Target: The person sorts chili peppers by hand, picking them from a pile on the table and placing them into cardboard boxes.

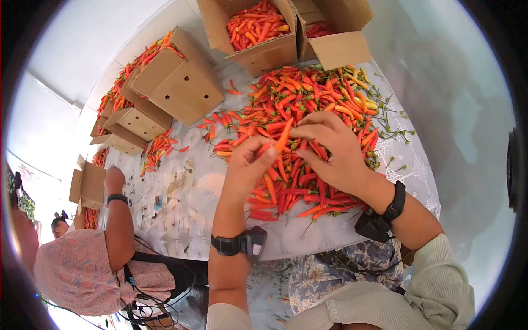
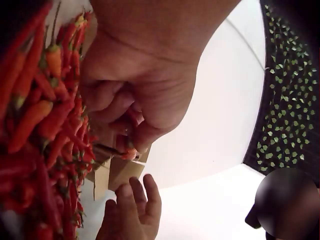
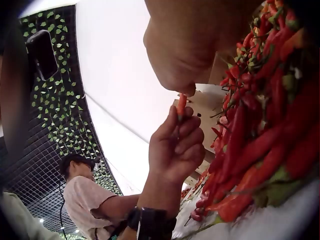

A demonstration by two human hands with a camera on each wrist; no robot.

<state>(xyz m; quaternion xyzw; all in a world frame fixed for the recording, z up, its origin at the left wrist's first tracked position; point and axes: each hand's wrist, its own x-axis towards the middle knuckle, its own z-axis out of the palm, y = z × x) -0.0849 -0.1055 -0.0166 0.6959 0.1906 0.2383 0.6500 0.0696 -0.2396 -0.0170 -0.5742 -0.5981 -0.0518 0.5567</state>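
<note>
An orange-red chili pepper [image 1: 285, 136] is pinched between the thumb and fingers of my left hand [image 1: 246, 168], above the pile. Its narrow end points up and away from me in the head view. In the right wrist view the same chili [image 3: 181, 104] stands out from the left hand [image 3: 175, 147]. My right hand [image 1: 340, 157] hovers beside it with loosely bent fingers, fingertips close to the chili. In the left wrist view the right hand [image 2: 132, 212] has its fingers spread, a gap below the chili [image 2: 131, 153]. A big heap of red and orange chilies [image 1: 308, 190] lies beneath both hands.
Cardboard boxes full of chilies stand along the far side, one [image 1: 258, 58] at the back and another [image 1: 179, 82] to the left. Loose green stems [image 1: 404, 132] litter the right of the lace-covered table [image 1: 181, 220]. Another person [image 1: 104, 264] sits at left.
</note>
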